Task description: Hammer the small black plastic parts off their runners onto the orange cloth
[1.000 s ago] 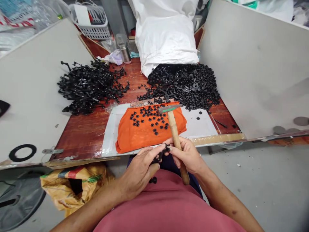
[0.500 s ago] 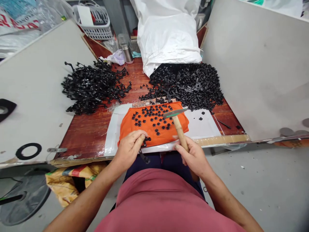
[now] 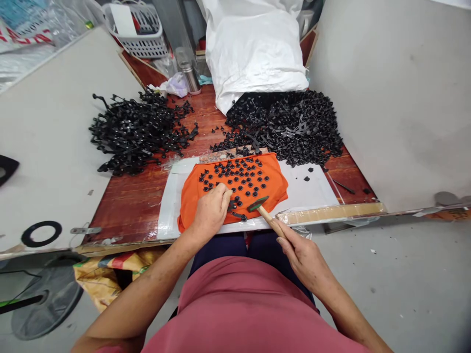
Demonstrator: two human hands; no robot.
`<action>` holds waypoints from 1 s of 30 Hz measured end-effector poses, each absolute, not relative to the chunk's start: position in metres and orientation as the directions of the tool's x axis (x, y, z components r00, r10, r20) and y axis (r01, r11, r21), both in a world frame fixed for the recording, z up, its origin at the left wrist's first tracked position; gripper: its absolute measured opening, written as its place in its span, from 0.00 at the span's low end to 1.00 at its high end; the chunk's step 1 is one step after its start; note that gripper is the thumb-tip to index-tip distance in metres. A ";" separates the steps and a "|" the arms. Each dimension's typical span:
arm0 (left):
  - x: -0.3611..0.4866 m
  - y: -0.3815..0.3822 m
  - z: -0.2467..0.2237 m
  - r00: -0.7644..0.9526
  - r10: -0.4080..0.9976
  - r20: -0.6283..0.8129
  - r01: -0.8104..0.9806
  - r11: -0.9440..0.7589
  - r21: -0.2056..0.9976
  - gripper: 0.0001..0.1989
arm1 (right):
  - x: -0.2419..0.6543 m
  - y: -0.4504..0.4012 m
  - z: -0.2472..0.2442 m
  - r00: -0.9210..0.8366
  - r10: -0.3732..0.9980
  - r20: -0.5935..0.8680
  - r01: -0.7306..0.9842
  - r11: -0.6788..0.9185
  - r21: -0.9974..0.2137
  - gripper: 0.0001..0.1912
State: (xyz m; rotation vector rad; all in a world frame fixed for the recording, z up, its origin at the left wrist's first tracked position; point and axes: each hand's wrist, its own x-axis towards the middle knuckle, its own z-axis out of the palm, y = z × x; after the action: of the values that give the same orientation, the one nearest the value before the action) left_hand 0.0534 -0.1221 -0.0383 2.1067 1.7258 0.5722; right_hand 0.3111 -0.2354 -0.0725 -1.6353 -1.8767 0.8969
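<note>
My right hand (image 3: 300, 250) is closed round the wooden handle of a hammer (image 3: 270, 221). The hammer's greenish metal head rests low over the orange cloth (image 3: 191, 201), beside several small black caps. Fingers pinched, my left hand (image 3: 213, 208) grips a black plastic strip (image 3: 237, 214) whose far end reaches toward the hammer head; part of the strip is hidden behind the fingers. Many small round black caps (image 3: 241, 172) stand in loose rows on the cloth.
A tangled heap of black strips (image 3: 134, 130) lies at the left. At the right, a large pile of black pieces (image 3: 287, 127) spreads from a white sack (image 3: 257, 49). Grey panels (image 3: 390, 98) flank the wooden table (image 3: 128, 201). A steel flask (image 3: 190, 78) stands behind.
The hammer has come down and nearer, its head now low over the cloth. My left hand has moved forward and right onto the cloth with the black strip.
</note>
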 end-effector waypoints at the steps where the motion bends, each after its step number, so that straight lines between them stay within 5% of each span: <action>1: 0.054 -0.121 -0.039 0.173 0.981 0.084 0.844 -0.192 0.501 0.14 | 0.311 -0.235 -0.073 -0.165 0.986 -0.041 0.658 0.078 -0.749 0.27; 19: 0.060 -0.118 -0.043 0.169 0.985 0.023 0.959 -0.170 0.227 0.12 | 0.314 -0.233 -0.071 -0.189 0.981 -0.035 0.638 0.096 -0.764 0.26; 30: 0.064 -0.115 -0.042 0.119 0.992 -0.053 0.948 -0.097 0.304 0.05 | 0.318 -0.224 -0.057 -0.217 0.970 0.108 0.678 0.230 -0.698 0.28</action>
State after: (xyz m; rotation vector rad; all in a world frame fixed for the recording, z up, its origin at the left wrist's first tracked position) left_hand 0.0639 -0.1152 -0.0418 2.1354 1.9111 0.2404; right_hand 0.3176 -0.2235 -0.0574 -1.5081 -1.9718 0.7107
